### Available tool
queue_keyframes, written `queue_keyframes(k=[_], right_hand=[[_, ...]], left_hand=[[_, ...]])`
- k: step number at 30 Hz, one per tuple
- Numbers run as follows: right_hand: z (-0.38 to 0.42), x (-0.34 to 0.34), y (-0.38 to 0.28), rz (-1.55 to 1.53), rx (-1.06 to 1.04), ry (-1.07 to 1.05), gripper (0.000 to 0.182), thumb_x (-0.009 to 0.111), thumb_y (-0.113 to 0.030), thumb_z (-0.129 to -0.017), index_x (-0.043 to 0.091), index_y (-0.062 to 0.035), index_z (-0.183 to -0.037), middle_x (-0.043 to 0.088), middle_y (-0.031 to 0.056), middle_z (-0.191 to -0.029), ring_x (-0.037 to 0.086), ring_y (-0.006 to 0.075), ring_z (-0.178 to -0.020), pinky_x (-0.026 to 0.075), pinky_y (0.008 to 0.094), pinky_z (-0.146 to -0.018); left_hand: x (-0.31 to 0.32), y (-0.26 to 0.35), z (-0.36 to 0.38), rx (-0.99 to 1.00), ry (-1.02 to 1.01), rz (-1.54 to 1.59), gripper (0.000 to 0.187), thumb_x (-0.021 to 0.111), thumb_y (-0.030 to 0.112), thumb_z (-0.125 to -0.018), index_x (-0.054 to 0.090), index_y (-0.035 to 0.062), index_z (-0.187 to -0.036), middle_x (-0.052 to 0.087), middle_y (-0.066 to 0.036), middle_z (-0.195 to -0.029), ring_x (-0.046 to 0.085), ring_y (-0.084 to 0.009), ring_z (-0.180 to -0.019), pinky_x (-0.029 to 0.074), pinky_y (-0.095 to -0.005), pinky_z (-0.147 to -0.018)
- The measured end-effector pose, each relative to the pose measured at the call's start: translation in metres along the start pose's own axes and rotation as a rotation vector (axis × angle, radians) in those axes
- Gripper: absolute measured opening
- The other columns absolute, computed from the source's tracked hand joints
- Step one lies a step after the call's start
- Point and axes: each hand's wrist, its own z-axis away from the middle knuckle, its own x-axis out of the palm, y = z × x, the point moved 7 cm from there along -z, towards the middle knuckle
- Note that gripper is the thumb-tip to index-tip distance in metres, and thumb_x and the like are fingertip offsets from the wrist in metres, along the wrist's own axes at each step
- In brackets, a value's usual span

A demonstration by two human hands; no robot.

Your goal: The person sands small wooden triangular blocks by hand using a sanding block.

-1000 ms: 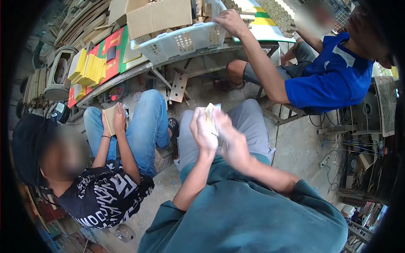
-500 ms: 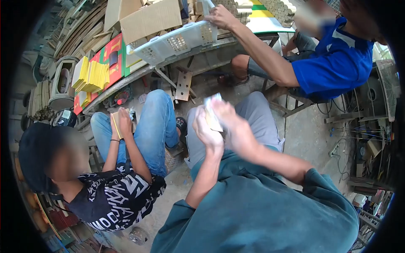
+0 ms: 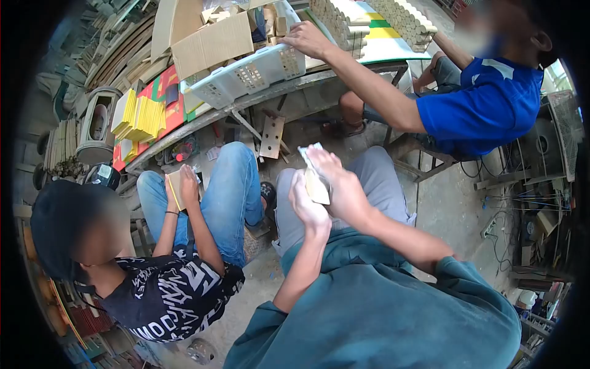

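A pale wooden block (image 3: 317,188), smooth and flat-sided, sits above the lap between the person's two hands. The left hand (image 3: 306,203) grips it, fingers closed around its side. The right hand (image 3: 340,179) lies against it, fingers extended over a thin whitish sheet (image 3: 304,152) whose end shows past the fingertips; any print on it is too small to read.

Beyond the knees, on the desk (image 3: 307,79), a pale blue plastic crate (image 3: 236,81) with perforated walls holds short offcuts of wood (image 3: 281,26). An open cardboard box (image 3: 212,44) with plain brown flaps sits at the crate; whether it is fully inside cannot be told. Another person's hand (image 3: 305,39), from a worker in a blue T-shirt (image 3: 482,114), rests on the crate rim. Stacked round wooden rods (image 3: 402,23) lie on a glossy board with yellow, green and white areas (image 3: 382,38). At the other end, yellow-edged pieces (image 3: 146,118) are piled on a red and green panel (image 3: 161,86).

A worker in a black shirt (image 3: 175,295) with white capital lettering, not surely legible, holds a yellow-edged flat piece (image 3: 176,188). Under the desk is a plate with holes (image 3: 271,136).
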Motion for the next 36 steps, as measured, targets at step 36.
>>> queue_keyframes(k=[36], right_hand=[[0.010, 0.015, -0.017, -0.016, -0.014, -0.034, 0.060, 0.050, 0.009, -0.075, 0.044, 0.0050, -0.134, 0.044, 0.0267, -0.138, 0.041, 0.0369, -0.131, 0.028, 0.0432, -0.113]], left_hand=[[-0.002, 0.009, -0.014, -0.074, -0.078, 0.163, 0.025, 0.035, 0.019, -0.095, 0.053, 0.0032, -0.089, 0.056, -0.005, -0.086, 0.057, -0.0142, -0.079, 0.047, -0.0295, -0.072]])
